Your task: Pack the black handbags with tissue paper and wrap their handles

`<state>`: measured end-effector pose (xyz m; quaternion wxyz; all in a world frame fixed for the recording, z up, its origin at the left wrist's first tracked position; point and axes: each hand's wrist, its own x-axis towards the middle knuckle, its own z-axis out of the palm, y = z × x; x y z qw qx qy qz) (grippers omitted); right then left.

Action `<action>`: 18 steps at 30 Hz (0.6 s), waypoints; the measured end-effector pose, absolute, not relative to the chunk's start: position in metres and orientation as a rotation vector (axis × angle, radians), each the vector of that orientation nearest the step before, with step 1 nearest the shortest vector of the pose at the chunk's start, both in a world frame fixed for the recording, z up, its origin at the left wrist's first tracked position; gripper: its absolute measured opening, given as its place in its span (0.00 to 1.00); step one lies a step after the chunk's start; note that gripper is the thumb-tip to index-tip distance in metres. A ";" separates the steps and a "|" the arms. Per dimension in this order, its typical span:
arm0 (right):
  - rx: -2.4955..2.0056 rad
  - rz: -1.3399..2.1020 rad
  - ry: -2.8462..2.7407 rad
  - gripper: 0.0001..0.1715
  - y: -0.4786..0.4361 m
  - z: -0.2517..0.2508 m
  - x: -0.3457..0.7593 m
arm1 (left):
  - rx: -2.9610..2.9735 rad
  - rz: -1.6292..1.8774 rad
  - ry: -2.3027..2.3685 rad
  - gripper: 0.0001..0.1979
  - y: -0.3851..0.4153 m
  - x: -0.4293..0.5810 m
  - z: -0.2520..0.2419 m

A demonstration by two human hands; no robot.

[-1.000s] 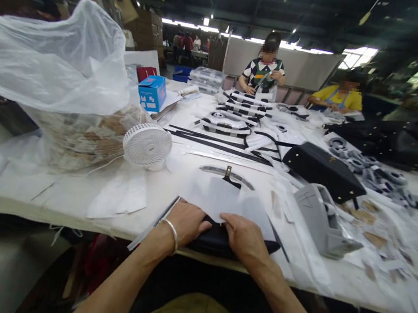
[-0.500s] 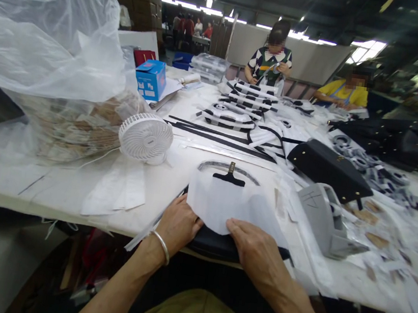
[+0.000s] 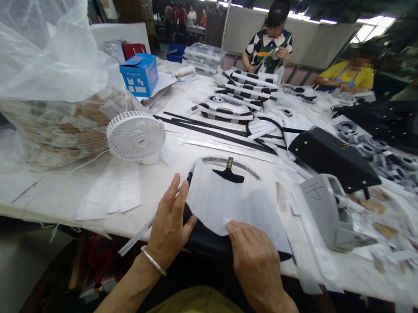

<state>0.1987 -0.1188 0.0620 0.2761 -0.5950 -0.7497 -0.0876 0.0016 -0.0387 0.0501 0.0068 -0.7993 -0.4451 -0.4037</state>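
A black handbag lies at the table's front edge, with a thin white packing sheet over it. Above the sheet show the bag's black flap tab with a gold-coloured clasp and a grey, wrapped-looking handle. My left hand is at the bag's left side, open, fingers pointing up and thumb out near the black edge. With its fingers closed at the sheet's lower edge, my right hand grips the sheet against the bag; its thumb is hidden.
A white fan and a large clear plastic bag of packets stand left. To the right are a grey tape dispenser and another black bag. Wrapped handles lie farther back. Two people work across the table.
My left hand has let go of the bag's left edge and lifted, its fingers now pointing up. My right hand stays at the sheet. The view has shifted slightly.
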 end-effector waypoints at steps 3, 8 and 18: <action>-1.595 -0.206 -1.993 0.11 -0.119 0.065 0.198 | -2.443 -1.220 -1.206 0.42 -0.040 0.001 0.053; -1.534 -0.181 -2.080 0.11 -0.117 0.065 0.203 | -2.407 -1.265 -1.034 0.45 -0.041 0.000 0.054; -1.547 -0.113 -2.113 0.11 -0.116 0.059 0.206 | -2.445 -1.299 -0.958 0.39 -0.041 -0.003 0.054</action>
